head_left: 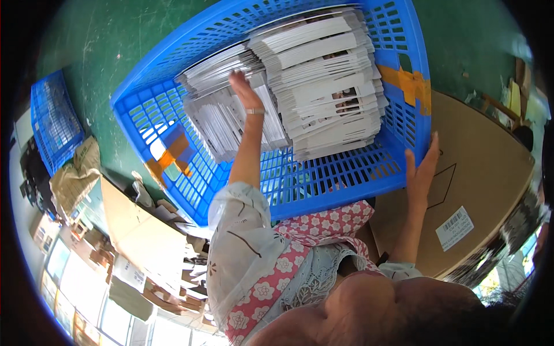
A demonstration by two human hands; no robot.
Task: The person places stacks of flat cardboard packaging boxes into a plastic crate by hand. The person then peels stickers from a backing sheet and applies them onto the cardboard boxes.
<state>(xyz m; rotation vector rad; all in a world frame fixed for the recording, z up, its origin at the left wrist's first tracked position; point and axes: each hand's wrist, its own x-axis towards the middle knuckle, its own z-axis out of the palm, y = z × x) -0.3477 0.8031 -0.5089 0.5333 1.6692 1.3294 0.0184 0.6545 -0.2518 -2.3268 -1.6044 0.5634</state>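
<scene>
A large blue plastic basket with slotted walls lies in front of me. It holds several packed rows of thin white printed leaflets or booklets; one pile of leaflets fills the right part, another row of leaflets stands at the middle left. My left hand reaches over the near wall and rests on or just above the left row, fingers stretched out. Beside the basket's near right corner, my right hand has thumb and fingers apart, holding nothing; whether it touches the rim I cannot tell.
Orange tape covers part of the basket's right wall. To the right stands a brown cardboard box with a white label. A smaller blue basket sits at the far left, near cardboard sheets. The floor is green.
</scene>
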